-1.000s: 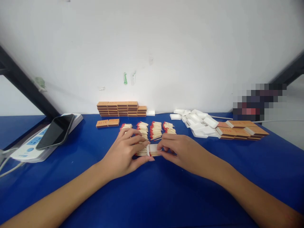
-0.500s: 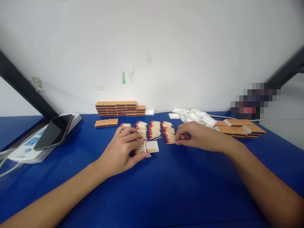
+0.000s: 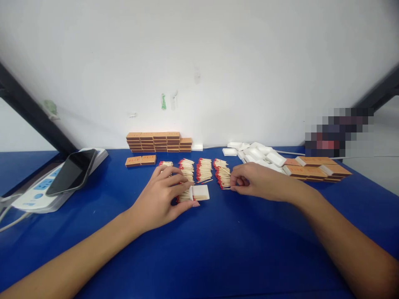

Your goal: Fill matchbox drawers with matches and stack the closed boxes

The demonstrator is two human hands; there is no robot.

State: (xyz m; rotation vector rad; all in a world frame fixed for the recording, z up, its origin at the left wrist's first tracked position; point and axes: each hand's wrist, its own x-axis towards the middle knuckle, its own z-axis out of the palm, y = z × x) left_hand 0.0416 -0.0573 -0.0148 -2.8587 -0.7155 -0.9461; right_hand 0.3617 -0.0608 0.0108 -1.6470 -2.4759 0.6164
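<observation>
Blue tabletop (image 3: 218, 253): meets a white wall (image 3: 249, 62).
White matchbox tray (image 3: 201, 190): left end between the left hand's (image 3: 166, 193) gripping thumb and fingers.
Right hand (image 3: 249, 179): curled, fingertips at the stick ends of the rightmost match pile (image 3: 222, 176); whether they pinch any, cannot tell.

Two hands (image 3: 167, 193), at least four match heaps (image 3: 204, 169), two unstacked matchboxes (image 3: 133, 161), one phone (image 3: 72, 172), one power strip (image 3: 39, 199)

Wooden matches (image 3: 204, 170), smooth glossy tabletop (image 3: 199, 253)
</observation>
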